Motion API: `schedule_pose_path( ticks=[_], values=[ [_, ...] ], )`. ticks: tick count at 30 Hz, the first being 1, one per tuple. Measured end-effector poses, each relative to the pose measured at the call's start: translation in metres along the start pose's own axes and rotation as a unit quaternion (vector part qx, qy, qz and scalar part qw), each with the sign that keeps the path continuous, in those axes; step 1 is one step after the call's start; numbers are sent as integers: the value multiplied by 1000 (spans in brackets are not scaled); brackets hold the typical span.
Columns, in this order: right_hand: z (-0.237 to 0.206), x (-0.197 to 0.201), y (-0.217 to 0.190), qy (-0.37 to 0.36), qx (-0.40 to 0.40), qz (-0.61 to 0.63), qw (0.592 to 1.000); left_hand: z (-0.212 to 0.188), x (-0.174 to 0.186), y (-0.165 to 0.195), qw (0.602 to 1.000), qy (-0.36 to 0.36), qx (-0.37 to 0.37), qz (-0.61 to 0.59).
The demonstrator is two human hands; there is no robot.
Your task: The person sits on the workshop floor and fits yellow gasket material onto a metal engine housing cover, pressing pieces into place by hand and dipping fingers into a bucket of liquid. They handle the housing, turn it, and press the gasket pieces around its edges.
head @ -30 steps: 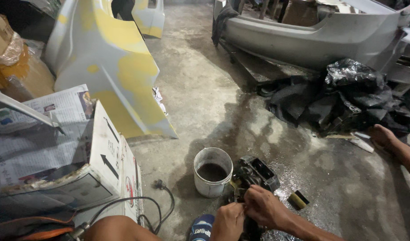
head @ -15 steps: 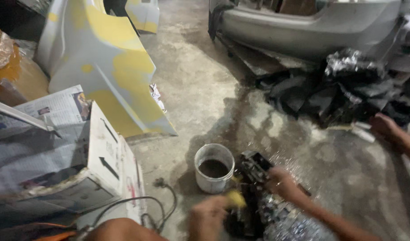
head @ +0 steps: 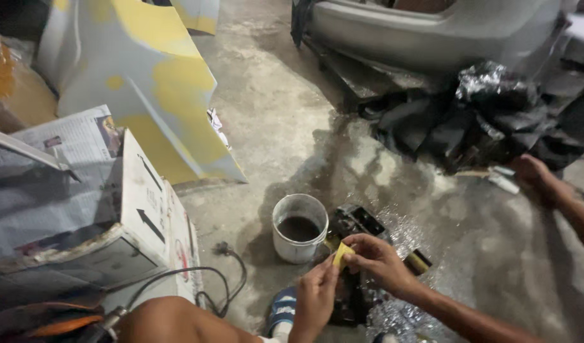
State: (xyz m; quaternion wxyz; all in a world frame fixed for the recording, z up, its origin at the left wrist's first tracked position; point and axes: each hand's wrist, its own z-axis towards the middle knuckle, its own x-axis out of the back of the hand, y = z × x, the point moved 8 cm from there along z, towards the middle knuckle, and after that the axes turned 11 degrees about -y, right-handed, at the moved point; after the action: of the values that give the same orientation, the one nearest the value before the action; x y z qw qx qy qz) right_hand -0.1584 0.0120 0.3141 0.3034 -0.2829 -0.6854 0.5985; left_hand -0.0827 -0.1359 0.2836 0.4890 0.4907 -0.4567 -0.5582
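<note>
Concrete floor [head: 285, 101], grey and stained, with a wet sheen spreading right of centre. Workshop setting; dim light.

Lower centre: both hands meet over a dark, blocky part [head: 358, 222] lying on the wet patch. Left hand [head: 314, 298] comes up from the bottom edge, fingers pinched shut on a small yellow pad [head: 342, 254]. Right hand [head: 377, 260] curls over the pad's top edge, fingertips closed on it too (how firm its grip is cannot be told). The pad sits between the two hands, just above the part and just right of the tub.

Step in hand, by my reading: readying or folding the pad for rubbing down the part. Next move likely needs a flat, firm hold on the pad and a wetting from the tub.

Materials:
- Tub [head: 299, 228]: round white plastic, holding murky brown liquid.
- Part: black, angular, grimy, with a brass-coloured cylinder [head: 419, 262] just beside it.
- Panel [head: 158, 95], upper left: smooth curved bodywork, pale grey with yellow patches.
- Bumper [head: 431, 32], top right: silver, glossy.
- Black sheeting [head: 495, 121], crumpled, shiny.
- Box [head: 149, 203], left: cardboard, newspaper on top.
- Cable [head: 222, 279], thin, looped.

Foot [head: 536, 178] at right edge, bare.
</note>
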Motion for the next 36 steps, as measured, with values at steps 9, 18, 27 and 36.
schedule_pose_path(
  ticks=[9, 18, 27, 36],
  values=[
    [-13, 9, 8, -69, 33, -99, 992, 8, -17, -50, 925, -110, 71, -357],
    [-26, -9, 20, -108, -88, -2, 990, 3, -23, -50, 949, -109, 47, -294],
    [-27, 0, 48, -41, -136, 116, 983, -11, -12, -12, 994, 56, -92, 13],
    [-43, 88, 72, 225, -239, 206, 922, -49, 79, 50, 936, 294, -188, 54]
  ],
)
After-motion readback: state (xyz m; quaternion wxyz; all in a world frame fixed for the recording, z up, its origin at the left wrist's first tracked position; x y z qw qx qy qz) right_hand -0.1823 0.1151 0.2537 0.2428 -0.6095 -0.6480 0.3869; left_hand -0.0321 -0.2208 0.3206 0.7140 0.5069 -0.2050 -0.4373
